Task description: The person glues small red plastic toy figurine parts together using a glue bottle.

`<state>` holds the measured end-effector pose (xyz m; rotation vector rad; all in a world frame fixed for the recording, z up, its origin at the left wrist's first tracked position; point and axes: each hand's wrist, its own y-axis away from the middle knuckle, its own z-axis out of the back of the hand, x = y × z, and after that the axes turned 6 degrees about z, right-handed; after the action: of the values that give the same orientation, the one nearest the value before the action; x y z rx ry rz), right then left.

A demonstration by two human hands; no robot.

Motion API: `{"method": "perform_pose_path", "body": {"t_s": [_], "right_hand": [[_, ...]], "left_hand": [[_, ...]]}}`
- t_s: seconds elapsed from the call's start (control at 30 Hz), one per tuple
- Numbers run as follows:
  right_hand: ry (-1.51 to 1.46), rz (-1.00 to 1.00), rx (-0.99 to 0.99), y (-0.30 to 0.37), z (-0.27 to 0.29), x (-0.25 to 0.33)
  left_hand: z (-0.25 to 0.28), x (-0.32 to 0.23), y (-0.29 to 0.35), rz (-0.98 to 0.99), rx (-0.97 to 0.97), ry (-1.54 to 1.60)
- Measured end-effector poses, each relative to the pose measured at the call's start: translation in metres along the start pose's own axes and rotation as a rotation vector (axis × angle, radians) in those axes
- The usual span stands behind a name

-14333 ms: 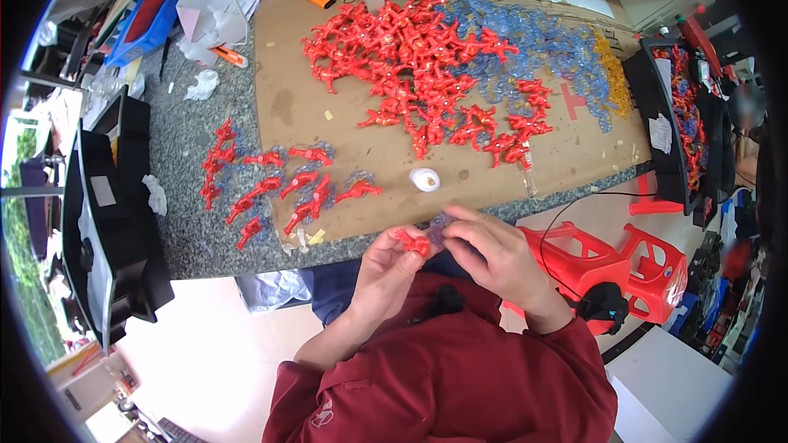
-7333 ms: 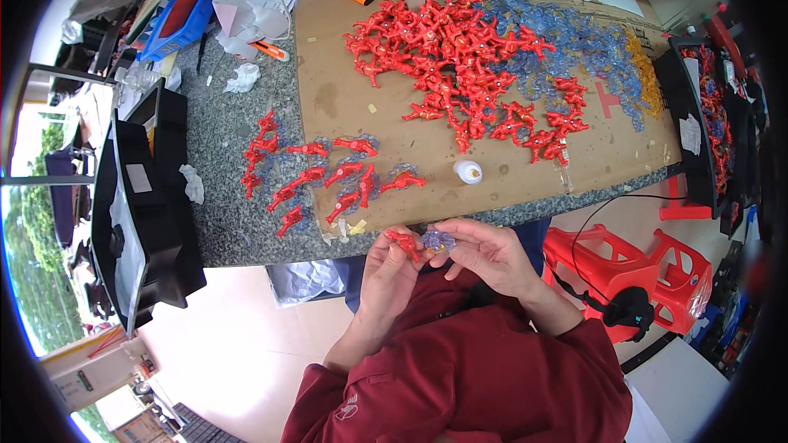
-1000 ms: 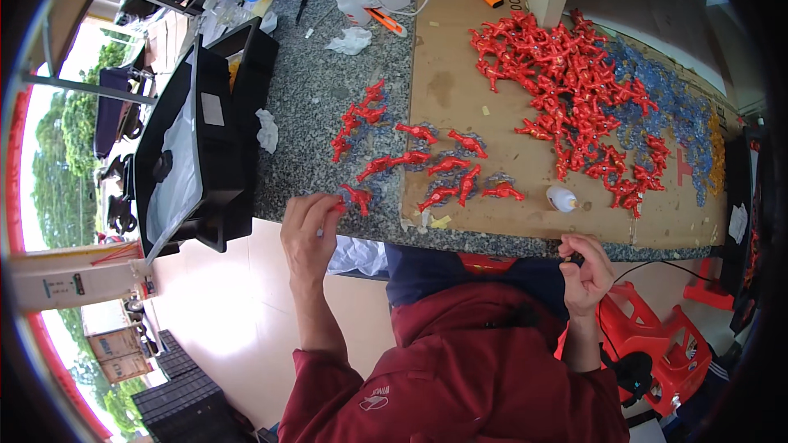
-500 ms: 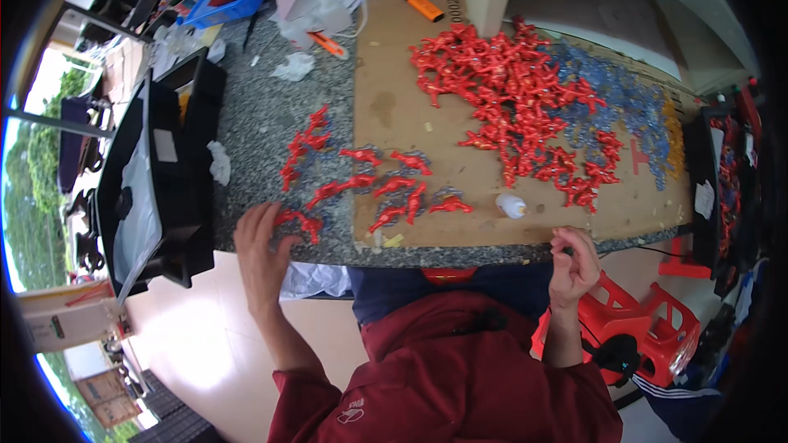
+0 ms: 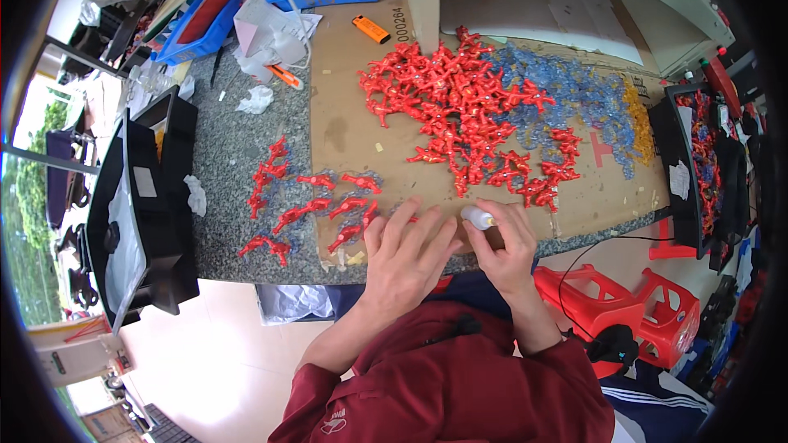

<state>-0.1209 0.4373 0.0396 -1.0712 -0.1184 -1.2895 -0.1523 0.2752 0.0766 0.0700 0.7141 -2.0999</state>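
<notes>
My right hand (image 5: 507, 250) is at the front of the cardboard sheet (image 5: 361, 127), its thumb and fingers closed around a small white bottle (image 5: 474, 216). The bottle lies tilted, its narrow tip toward my palm. Just left of it, my left hand (image 5: 402, 267) hovers palm down, fingers spread, holding nothing that I can see. It partly covers the nearest of several small red figure-shaped pieces with clear bluish parts beside them, such as the red piece (image 5: 345, 236). More of these pieces reach left onto the grey speckled tabletop (image 5: 226, 131).
Behind my hands spreads a big heap of red figures (image 5: 443, 90), with clear blue pieces (image 5: 533, 74) and yellow pieces (image 5: 639, 115) to its right. An orange cutter (image 5: 371, 29) lies near a grey post (image 5: 420, 0). Black bins (image 5: 168, 221) stand left; red stools (image 5: 591, 295) right.
My left hand has moved right, from the leftmost red pieces to beside the bottle. My right hand has come forward and closed on the bottle. The whole view has shifted.
</notes>
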Motion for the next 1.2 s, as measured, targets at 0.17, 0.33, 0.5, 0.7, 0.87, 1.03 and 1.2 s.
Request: {"method": "perform_pose_path", "body": {"t_s": [0.17, 0.33, 0.5, 0.7, 0.87, 1.03, 1.2], "right_hand": [[-0.154, -0.157, -0.127, 0.019, 0.022, -0.011], [-0.495, -0.365, -0.169, 0.034, 0.025, -0.016], [-0.483, -0.212, -0.145, 0.031, 0.028, -0.013], [-0.694, -0.502, -0.095, 0.023, 0.020, 0.010], [-0.744, -0.568, -0.036, 0.024, 0.005, 0.024], [-0.807, -0.499, -0.019, 0.047, 0.010, 0.020], [-0.567, -0.155, 0.161, 0.038, 0.012, 0.021]], "left_hand": [[-0.015, 0.011, -0.061, 0.031, 0.055, -0.092], [-0.033, 0.025, -0.087, 0.115, 0.458, -0.248], [-0.022, 0.025, -0.074, 0.017, 0.271, -0.121], [-0.001, -0.005, -0.031, 0.082, 0.179, 0.217], [-0.012, -0.016, 0.021, -0.115, 0.043, 0.319], [-0.011, -0.018, 0.051, 0.564, 0.295, 1.201], [-0.016, -0.006, 0.068, 1.041, 0.569, 1.878]]}}
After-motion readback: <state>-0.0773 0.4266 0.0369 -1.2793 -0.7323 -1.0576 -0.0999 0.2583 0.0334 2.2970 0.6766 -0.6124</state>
